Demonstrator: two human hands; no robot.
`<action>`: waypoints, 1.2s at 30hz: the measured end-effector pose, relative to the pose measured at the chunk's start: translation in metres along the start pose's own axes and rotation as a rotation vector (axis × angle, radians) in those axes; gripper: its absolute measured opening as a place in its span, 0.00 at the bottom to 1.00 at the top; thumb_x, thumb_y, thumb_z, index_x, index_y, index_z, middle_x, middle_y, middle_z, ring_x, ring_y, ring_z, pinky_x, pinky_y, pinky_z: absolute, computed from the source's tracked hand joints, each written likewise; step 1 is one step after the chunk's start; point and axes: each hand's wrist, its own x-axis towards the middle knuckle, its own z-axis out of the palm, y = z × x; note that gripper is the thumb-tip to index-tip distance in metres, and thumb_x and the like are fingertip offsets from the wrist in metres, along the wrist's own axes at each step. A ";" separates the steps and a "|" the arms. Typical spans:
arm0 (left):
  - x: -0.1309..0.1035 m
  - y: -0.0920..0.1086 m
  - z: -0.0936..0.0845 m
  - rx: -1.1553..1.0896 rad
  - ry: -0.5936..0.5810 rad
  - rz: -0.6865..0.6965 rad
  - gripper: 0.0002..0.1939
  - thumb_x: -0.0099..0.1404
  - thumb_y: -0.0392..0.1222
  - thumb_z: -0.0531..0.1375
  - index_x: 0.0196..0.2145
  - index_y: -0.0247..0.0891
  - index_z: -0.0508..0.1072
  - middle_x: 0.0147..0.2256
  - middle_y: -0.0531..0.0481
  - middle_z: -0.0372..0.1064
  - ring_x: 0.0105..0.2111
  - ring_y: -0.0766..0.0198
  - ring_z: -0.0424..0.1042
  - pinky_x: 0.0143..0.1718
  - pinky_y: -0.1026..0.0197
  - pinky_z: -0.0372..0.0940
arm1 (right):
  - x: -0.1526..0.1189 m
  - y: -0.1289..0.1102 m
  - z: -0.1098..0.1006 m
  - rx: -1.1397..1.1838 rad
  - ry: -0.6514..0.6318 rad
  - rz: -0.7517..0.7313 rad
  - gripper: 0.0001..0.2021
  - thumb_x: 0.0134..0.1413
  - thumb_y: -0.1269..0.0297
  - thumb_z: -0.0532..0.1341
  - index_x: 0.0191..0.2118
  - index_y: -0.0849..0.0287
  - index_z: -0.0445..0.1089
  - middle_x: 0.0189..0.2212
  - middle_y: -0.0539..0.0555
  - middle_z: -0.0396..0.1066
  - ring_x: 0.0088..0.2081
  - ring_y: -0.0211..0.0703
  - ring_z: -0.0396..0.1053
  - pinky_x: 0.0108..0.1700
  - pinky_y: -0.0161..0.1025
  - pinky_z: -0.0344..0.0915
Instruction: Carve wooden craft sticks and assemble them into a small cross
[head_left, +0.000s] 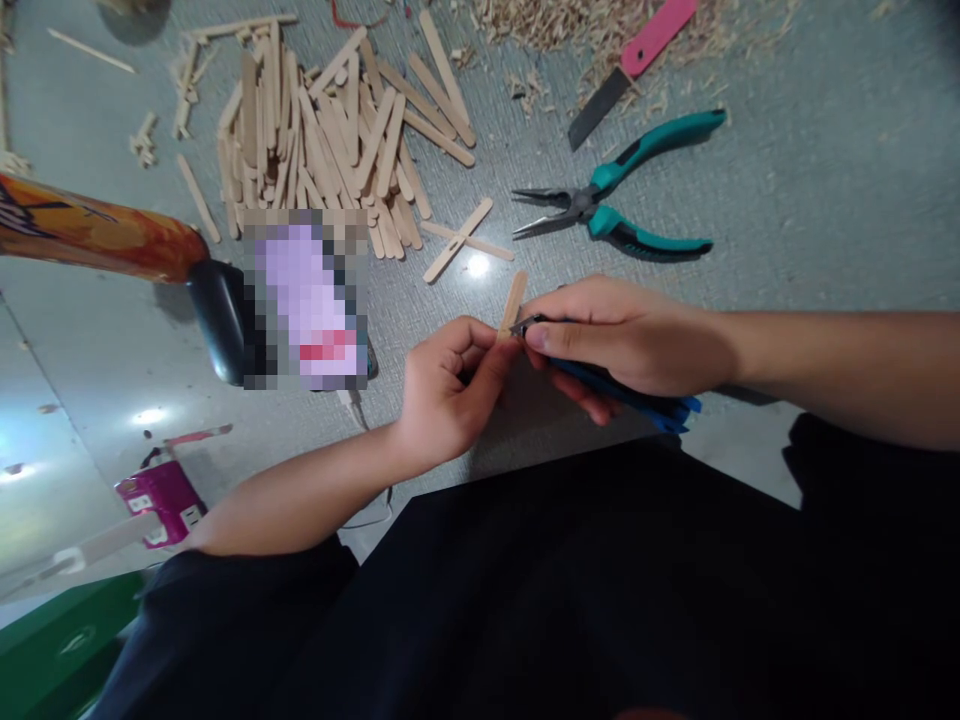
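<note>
Between the thumb and fingers of my left hand (454, 385) is a wooden craft stick (514, 295), its upper part sticking out. My right hand (630, 335) is closed round a blue-handled tool (645, 400) with a dark, pointed metal tip. That tip rests against the stick, close to my left fingertips; most of the tool is hidden in my palm, so its exact kind is unclear. Just beyond my hands, two craft sticks (459, 240) lie crossed on the table. Teal-handled needle-nose pliers (581, 205) lie above my right hand, jaws slightly apart.
A large pile of craft sticks (322, 130) spreads across the far side. Wood shavings (547, 20) and a pink-handled blade (637, 65) lie at the top. To the left are a blurred phone (311, 300), an orange can (97, 230) with a black cap, and a purple power adapter (161, 500).
</note>
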 end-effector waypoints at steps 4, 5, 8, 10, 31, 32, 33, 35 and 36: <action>0.000 -0.001 0.000 0.021 0.009 -0.009 0.18 0.78 0.54 0.68 0.35 0.40 0.73 0.22 0.55 0.74 0.17 0.71 0.67 0.17 0.67 0.57 | -0.001 0.001 0.000 -0.020 0.027 -0.005 0.15 0.81 0.62 0.55 0.36 0.56 0.67 0.20 0.45 0.70 0.16 0.37 0.70 0.20 0.32 0.62; -0.001 -0.001 0.000 0.030 0.013 -0.015 0.19 0.78 0.55 0.68 0.35 0.40 0.73 0.21 0.55 0.73 0.17 0.71 0.67 0.17 0.67 0.57 | -0.001 0.001 0.001 -0.023 0.028 -0.004 0.15 0.82 0.62 0.55 0.36 0.56 0.67 0.20 0.45 0.70 0.17 0.36 0.71 0.20 0.32 0.62; -0.001 0.000 0.001 0.050 0.024 -0.032 0.19 0.78 0.57 0.67 0.35 0.40 0.73 0.22 0.54 0.74 0.17 0.70 0.67 0.17 0.65 0.57 | -0.002 0.000 0.004 -0.004 0.038 0.003 0.16 0.81 0.62 0.57 0.35 0.56 0.67 0.20 0.44 0.70 0.16 0.35 0.70 0.19 0.32 0.62; -0.001 0.000 0.001 0.061 0.030 -0.032 0.20 0.78 0.57 0.67 0.35 0.41 0.73 0.22 0.54 0.74 0.17 0.70 0.67 0.17 0.65 0.56 | -0.001 -0.002 0.007 0.020 0.062 0.014 0.17 0.81 0.61 0.59 0.34 0.56 0.66 0.19 0.44 0.70 0.15 0.35 0.70 0.18 0.32 0.61; 0.000 -0.006 0.002 0.447 0.114 0.175 0.13 0.81 0.47 0.64 0.37 0.41 0.76 0.25 0.54 0.76 0.22 0.68 0.70 0.24 0.62 0.60 | -0.001 0.005 0.020 -0.087 0.244 -0.001 0.22 0.81 0.64 0.59 0.28 0.56 0.64 0.19 0.45 0.69 0.15 0.33 0.70 0.17 0.31 0.61; -0.001 -0.007 0.002 0.398 0.124 0.142 0.12 0.81 0.49 0.64 0.38 0.42 0.77 0.26 0.53 0.77 0.22 0.68 0.70 0.24 0.62 0.61 | -0.001 0.004 0.020 -0.095 0.245 -0.009 0.22 0.81 0.65 0.59 0.28 0.56 0.64 0.18 0.45 0.69 0.15 0.33 0.70 0.17 0.31 0.61; -0.002 -0.009 0.002 0.346 0.135 0.105 0.12 0.80 0.50 0.65 0.40 0.42 0.77 0.26 0.53 0.78 0.22 0.68 0.71 0.24 0.62 0.61 | -0.001 0.003 0.019 -0.095 0.245 -0.018 0.21 0.80 0.65 0.60 0.28 0.56 0.64 0.18 0.44 0.69 0.15 0.33 0.70 0.17 0.31 0.61; -0.003 -0.012 0.003 0.235 0.143 0.032 0.13 0.79 0.53 0.66 0.43 0.41 0.76 0.28 0.52 0.80 0.22 0.68 0.71 0.22 0.63 0.61 | 0.000 0.002 0.019 -0.080 0.241 -0.024 0.21 0.80 0.64 0.61 0.29 0.56 0.64 0.18 0.44 0.69 0.15 0.33 0.69 0.17 0.31 0.60; -0.003 -0.014 0.003 0.182 0.138 0.004 0.14 0.78 0.54 0.67 0.43 0.41 0.75 0.28 0.52 0.80 0.21 0.68 0.72 0.22 0.63 0.61 | 0.000 0.002 0.018 -0.071 0.239 -0.022 0.21 0.80 0.63 0.61 0.29 0.56 0.65 0.18 0.44 0.69 0.15 0.33 0.69 0.17 0.31 0.60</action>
